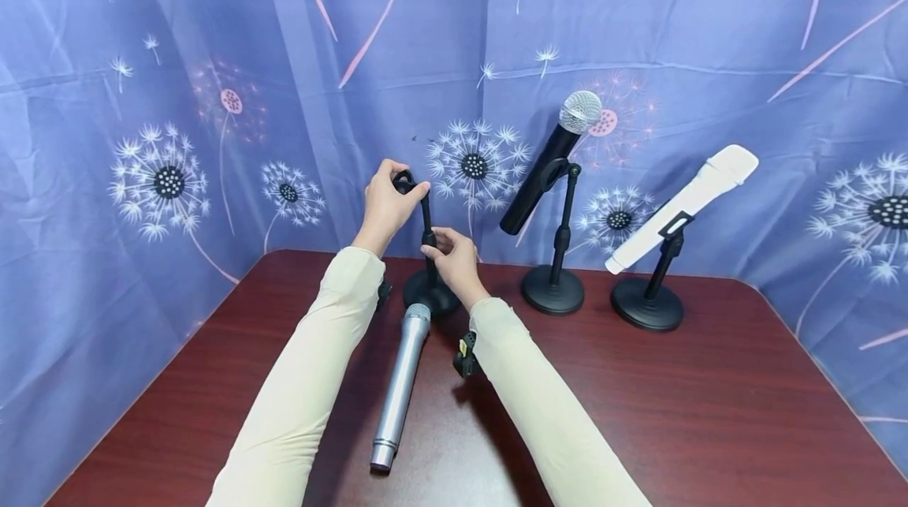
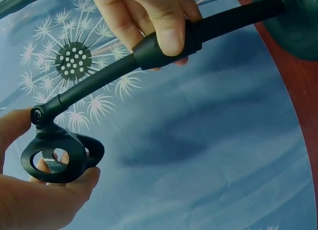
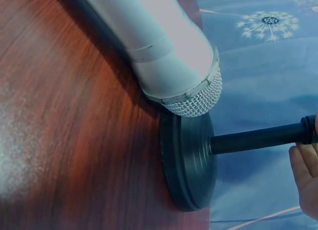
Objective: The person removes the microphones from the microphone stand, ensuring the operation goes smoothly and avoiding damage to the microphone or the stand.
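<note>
A black desk microphone stand [image 1: 430, 274] stands upright with its round base on the table. My left hand [image 1: 388, 203] pinches the clip [image 2: 54, 153] at its top between thumb and fingers. Lower down, my right hand [image 1: 457, 259] grips the thicker collar [image 2: 164, 47] of the pole, its thumb pressed on the front in the left wrist view. A silver microphone [image 1: 400, 385] lies on the table between my forearms, its mesh head [image 3: 196, 98] beside the stand's base [image 3: 186, 160]. The clip holds no microphone.
To the right, a black microphone [image 1: 542, 172] with a silver head sits in a second stand [image 1: 553, 290]. Beside it a white microphone [image 1: 681, 211] rests in a third stand [image 1: 647, 303]. A blue dandelion-print curtain [image 1: 340, 105] hangs behind the reddish-brown table [image 1: 681, 412].
</note>
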Demonstrator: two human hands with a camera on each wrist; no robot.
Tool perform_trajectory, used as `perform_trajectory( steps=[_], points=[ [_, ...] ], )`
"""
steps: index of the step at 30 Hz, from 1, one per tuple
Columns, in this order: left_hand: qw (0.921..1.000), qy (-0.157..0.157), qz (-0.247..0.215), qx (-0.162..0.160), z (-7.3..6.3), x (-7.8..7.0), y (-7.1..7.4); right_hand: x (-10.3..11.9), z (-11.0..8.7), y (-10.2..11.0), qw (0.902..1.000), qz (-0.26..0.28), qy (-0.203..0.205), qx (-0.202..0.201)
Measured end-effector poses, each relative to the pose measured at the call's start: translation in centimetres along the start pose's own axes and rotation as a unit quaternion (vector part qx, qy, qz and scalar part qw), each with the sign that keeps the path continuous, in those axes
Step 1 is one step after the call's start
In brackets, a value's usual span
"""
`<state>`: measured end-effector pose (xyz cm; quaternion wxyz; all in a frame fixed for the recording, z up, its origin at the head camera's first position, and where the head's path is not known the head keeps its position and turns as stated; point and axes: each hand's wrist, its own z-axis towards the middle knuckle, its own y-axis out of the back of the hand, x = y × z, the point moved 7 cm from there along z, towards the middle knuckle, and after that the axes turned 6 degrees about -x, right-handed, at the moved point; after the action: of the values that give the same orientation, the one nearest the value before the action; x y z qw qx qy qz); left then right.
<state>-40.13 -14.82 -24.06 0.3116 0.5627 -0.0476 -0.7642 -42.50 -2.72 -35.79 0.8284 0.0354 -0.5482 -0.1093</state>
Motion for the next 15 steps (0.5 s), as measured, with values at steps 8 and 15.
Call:
perform_trajectory(
  steps=[8, 15],
  points=[
    [0.9999, 0.001, 0.017, 0.003, -0.22, 0.33, -0.16, -0.17, -0.10, 0.00, 0.9999, 0.013, -0.001, 0.000],
    [0.9998, 0.002, 0.019, -0.001, -0.40, 0.33, -0.24, -0.07, -0.10, 0.03, 0.9998, 0.018, 0.004, 0.000]
  ],
)
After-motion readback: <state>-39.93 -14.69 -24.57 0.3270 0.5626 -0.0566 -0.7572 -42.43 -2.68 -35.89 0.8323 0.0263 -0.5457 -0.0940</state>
